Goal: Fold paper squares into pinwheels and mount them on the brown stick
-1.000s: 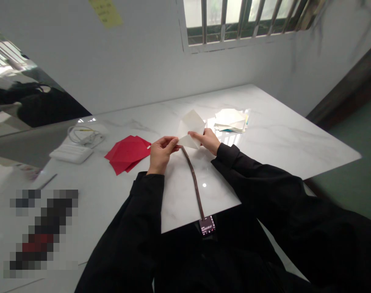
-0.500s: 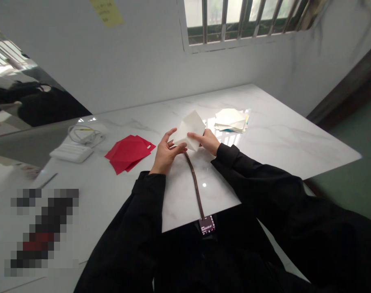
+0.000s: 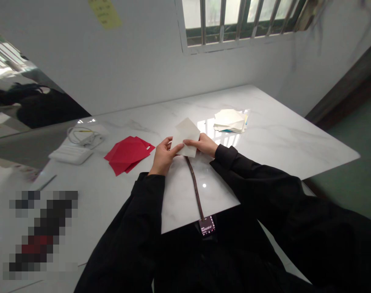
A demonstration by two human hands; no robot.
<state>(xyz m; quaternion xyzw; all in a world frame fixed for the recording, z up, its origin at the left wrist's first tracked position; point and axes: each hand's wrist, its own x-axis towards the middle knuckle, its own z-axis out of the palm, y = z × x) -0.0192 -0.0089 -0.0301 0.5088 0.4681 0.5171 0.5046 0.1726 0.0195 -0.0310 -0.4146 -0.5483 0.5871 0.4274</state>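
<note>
- White paper sheet [image 3: 185,136] is held up between the hands, slightly tilted, above the marble surface [image 3: 280,134]
- Left hand [image 3: 163,156] pinches the sheet's lower left edge, with its fingers curled
- Right hand [image 3: 202,144] grips the sheet's lower right side, with its fingers stretched out across the paper; the two hands sit close together without pressing palm to palm
- Brown strap [image 3: 194,187] lies on the surface just below the hands and runs toward the near edge, ending at a small device [image 3: 207,225] with a lit screen
- Red paper sheets [image 3: 127,154] lie fanned just beside the left hand
- Cream paper stack [image 3: 230,121] lies farther off, beyond the right hand
- White pad [image 3: 70,155] and a tangled white cable [image 3: 81,136] sit well to the left
- Black sleeves [image 3: 252,179] cover both arms
- Blurred patch [image 3: 42,234] at lower left is impossible to make out
</note>
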